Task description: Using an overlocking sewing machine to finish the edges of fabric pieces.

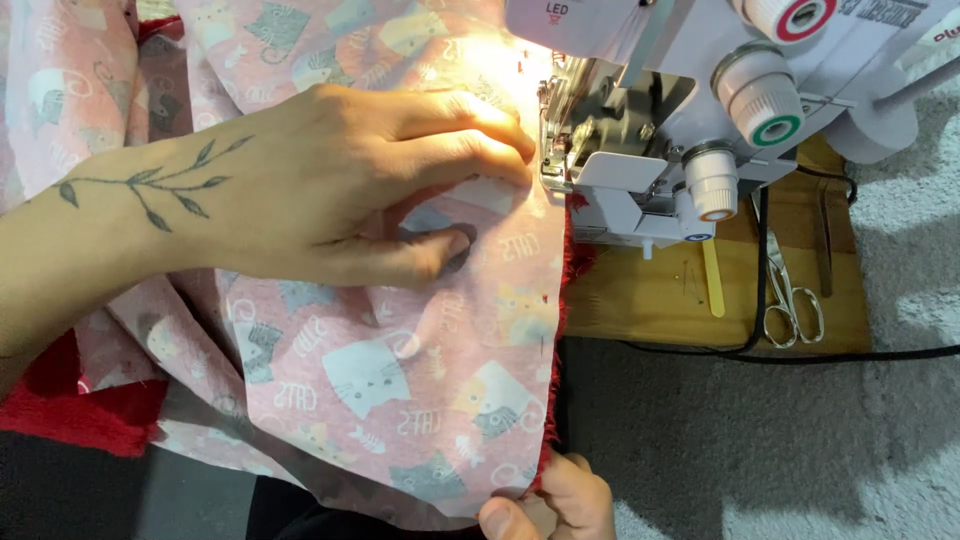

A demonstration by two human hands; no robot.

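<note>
Under the lit-up needle area of the white overlock sewing machine (pixel 690 90), up around 1 o'clock in the head view, sits the leading edge of the pink cat-print fabric (pixel 400 380), which runs from there down across the whole left and middle of the shot to about 6 o'clock. Its right edge has a red fuzzy layer (pixel 572 250) peeking out underneath, and more of that red stuff shows at 8 o'clock. Left hand (pixel 350 180) comes in from 9 o'clock, forearm with a leafy vine tattoo, and lies flat on the fabric, fingers held together and stretched toward the presser foot (pixel 556 150), fingertips pressing the cloth down just beside it, thumb tucked lower on the print. Right hand (pixel 550 505) is way down at 6 o'clock, only partly in frame, pinching the bottom corner of the fabric edge between thumb and fingers. Machine has a couple of tension dials, one with a green ring (pixel 765 95) and one with a red ring at the top. It stands on a wooden board (pixel 700 300) at 3 o'clock, with small silver scissors (pixel 790 290) lying on it, a pale yellow stick just left of them, and a black cable (pixel 800 358) trailing along the board's near edge onto the grey carpet (pixel 760 440).
</note>
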